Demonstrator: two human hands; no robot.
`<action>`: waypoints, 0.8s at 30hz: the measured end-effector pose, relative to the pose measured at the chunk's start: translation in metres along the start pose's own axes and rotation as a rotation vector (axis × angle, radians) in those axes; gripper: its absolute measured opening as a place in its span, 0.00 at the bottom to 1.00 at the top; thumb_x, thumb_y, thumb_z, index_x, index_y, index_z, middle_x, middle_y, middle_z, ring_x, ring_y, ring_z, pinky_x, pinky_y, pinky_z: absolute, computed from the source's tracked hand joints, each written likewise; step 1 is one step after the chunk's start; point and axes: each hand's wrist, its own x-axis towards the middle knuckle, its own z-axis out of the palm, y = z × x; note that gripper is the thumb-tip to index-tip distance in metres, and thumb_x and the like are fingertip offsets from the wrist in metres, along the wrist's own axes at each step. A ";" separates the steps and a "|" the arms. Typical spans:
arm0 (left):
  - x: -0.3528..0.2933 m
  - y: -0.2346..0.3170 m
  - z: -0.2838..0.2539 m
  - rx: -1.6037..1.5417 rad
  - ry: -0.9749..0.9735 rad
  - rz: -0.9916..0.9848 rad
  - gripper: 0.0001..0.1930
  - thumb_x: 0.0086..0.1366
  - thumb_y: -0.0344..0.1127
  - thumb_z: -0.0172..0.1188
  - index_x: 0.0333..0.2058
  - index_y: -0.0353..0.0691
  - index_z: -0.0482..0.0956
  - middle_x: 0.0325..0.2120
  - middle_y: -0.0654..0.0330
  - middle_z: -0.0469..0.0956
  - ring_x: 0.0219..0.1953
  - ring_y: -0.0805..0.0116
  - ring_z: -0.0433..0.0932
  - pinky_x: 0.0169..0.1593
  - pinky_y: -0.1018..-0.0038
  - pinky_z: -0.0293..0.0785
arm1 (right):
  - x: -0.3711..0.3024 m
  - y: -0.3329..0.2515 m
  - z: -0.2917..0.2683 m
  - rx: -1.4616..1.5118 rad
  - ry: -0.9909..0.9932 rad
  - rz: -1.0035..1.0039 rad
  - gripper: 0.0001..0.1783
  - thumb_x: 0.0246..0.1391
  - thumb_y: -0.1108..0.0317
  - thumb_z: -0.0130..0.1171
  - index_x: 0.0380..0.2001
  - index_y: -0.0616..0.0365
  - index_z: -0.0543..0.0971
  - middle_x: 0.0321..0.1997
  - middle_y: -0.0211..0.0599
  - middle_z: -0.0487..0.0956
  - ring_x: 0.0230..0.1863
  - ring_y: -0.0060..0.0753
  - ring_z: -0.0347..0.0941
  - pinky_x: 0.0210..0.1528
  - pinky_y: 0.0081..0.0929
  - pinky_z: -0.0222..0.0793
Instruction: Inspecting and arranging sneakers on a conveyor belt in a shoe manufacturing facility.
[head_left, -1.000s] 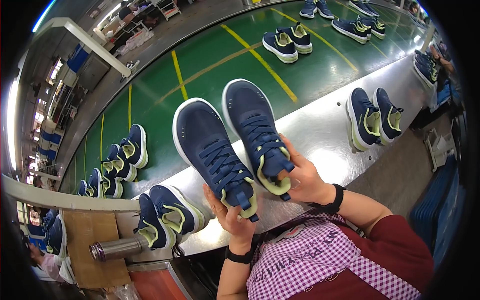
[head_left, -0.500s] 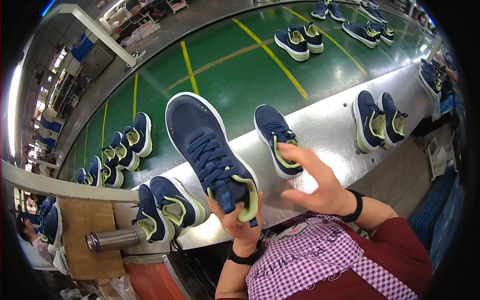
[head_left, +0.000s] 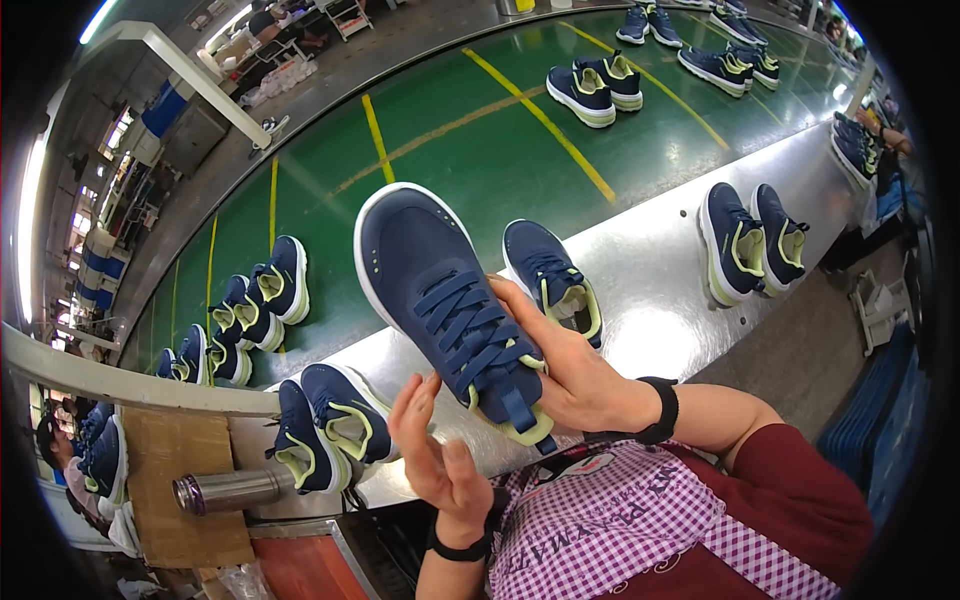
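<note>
A navy sneaker (head_left: 440, 285) with a white sole edge and lime lining is held up in front of me, toe pointing away. My right hand (head_left: 585, 375) grips its right side near the heel. Just left of the heel, my left hand (head_left: 440, 460) is raised with its fingers apart, holding nothing. A second navy sneaker (head_left: 540, 255) rests on the metal ledge (head_left: 640, 270) behind my right hand, which partly hides it. To the left, a pair of the same sneakers (head_left: 345, 415) stands on the ledge near my left hand.
Beyond the ledge runs a green conveyor belt (head_left: 430, 180) with yellow lines, carrying several sneaker pairs. Another sneaker pair (head_left: 735, 250) stands on the ledge at right. A metal flask (head_left: 230, 490) lies by brown cardboard (head_left: 180, 450) at left, below a pale rail (head_left: 130, 385).
My right hand has moved from the sneaker on the ledge to the held sneaker and grips it. My left hand has let go of its heel. The held sneaker has shifted slightly right.
</note>
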 end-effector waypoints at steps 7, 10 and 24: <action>0.029 0.017 -0.003 0.218 0.009 0.101 0.13 0.59 0.28 0.56 0.43 0.30 0.77 0.40 0.50 0.75 0.43 0.56 0.74 0.48 0.66 0.70 | -0.004 -0.005 0.005 -0.117 0.098 -0.156 0.39 0.49 0.75 0.55 0.64 0.66 0.51 0.54 0.59 0.68 0.52 0.54 0.69 0.55 0.38 0.64; 0.029 0.021 -0.004 0.277 -0.020 0.125 0.13 0.59 0.27 0.57 0.43 0.31 0.78 0.38 0.51 0.75 0.41 0.58 0.75 0.46 0.69 0.71 | -0.005 -0.007 0.001 -0.172 0.122 -0.200 0.39 0.48 0.76 0.56 0.63 0.68 0.53 0.55 0.59 0.67 0.53 0.55 0.68 0.56 0.39 0.64; 0.055 0.024 -0.028 0.165 -0.021 0.029 0.12 0.53 0.21 0.64 0.38 0.32 0.77 0.34 0.54 0.78 0.35 0.64 0.76 0.40 0.73 0.71 | -0.007 -0.021 0.001 -0.224 0.041 -0.159 0.37 0.48 0.76 0.52 0.62 0.68 0.55 0.59 0.59 0.64 0.54 0.57 0.66 0.58 0.40 0.61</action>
